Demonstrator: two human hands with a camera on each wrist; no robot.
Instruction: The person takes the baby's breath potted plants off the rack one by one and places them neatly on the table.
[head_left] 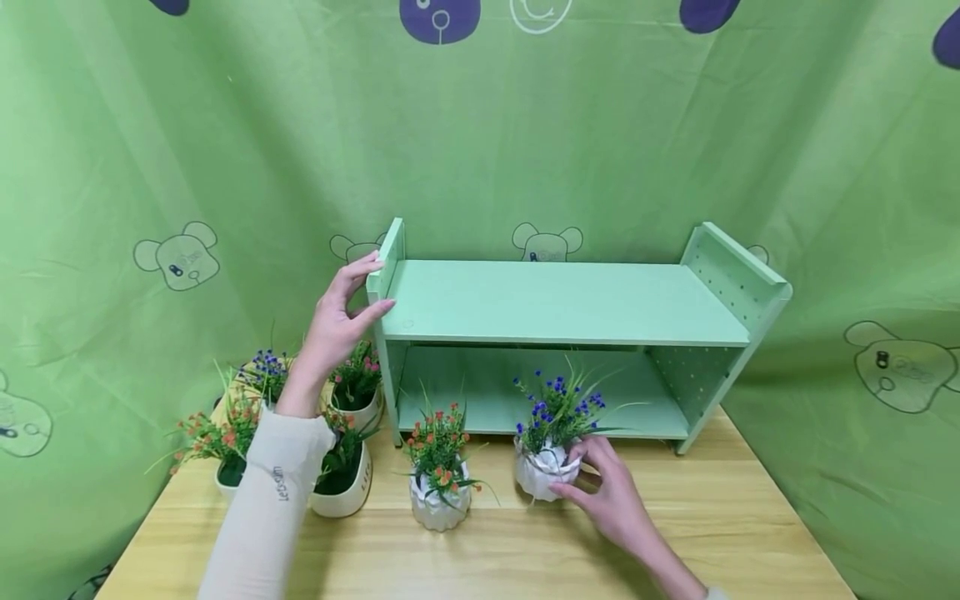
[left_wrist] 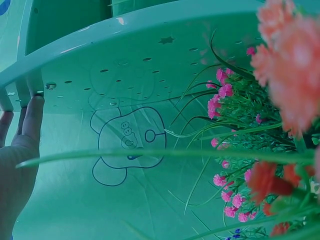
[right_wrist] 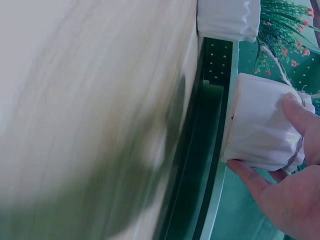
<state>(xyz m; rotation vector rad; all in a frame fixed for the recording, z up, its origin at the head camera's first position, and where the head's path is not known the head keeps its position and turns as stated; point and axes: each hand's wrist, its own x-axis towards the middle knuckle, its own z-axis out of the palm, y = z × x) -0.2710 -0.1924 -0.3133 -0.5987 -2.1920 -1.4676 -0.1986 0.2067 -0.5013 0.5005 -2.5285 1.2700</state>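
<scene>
A two-tier mint-green shelf [head_left: 555,300] stands on the table. My left hand [head_left: 336,327] holds its left side panel [head_left: 387,258], fingers on the outer face and thumb near the front inner edge. In the left wrist view, fingertips [left_wrist: 34,112] touch the panel's outer face. My right hand [head_left: 617,507] grips a white pot [head_left: 542,473] of blue artificial flowers [head_left: 558,404], thumb and fingers on opposite sides. In the right wrist view this pot [right_wrist: 262,127] is tilted, its base off the table. Left of it stands a white pot of orange flowers [head_left: 438,446].
Several more potted flowers crowd the table's left side, among them a cream pot [head_left: 347,487] and a pink-flowered plant [head_left: 358,375] beside the shelf. A green patterned curtain [head_left: 480,142] hangs behind and at both sides. The wooden tabletop [head_left: 480,567] extends in front.
</scene>
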